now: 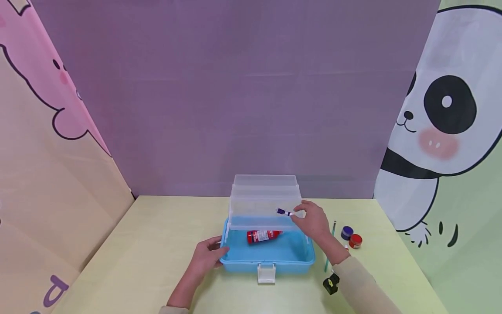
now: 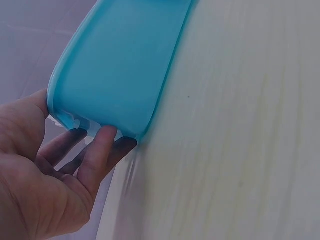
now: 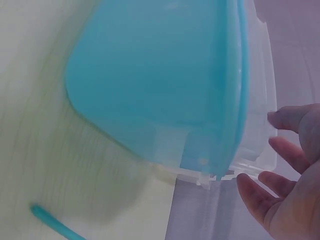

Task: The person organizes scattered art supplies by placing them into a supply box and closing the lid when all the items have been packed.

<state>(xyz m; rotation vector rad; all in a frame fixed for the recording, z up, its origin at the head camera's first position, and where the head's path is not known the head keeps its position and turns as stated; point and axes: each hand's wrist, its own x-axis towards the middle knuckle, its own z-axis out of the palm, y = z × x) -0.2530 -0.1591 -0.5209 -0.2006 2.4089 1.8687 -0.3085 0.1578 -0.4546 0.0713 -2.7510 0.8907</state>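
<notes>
Right hand (image 1: 312,221), pinched marker (image 1: 283,212) jutting left, box (image 1: 241,267) below

The box (image 1: 288,267) is light blue — its lid (image 1: 256,200) translucent, its latch (image 1: 266,275) white. The bottle (image 1: 262,236) is red with a whitish label, the marker (image 1: 282,212) dark purple and white. The table (image 1: 168,231) is pale yellow, the backdrop (image 1: 235,96) purple, the panda (image 1: 478,139) black and white — with a pink cheek.

Blue box (image 2: 115,55) cropped in wrist views
</notes>
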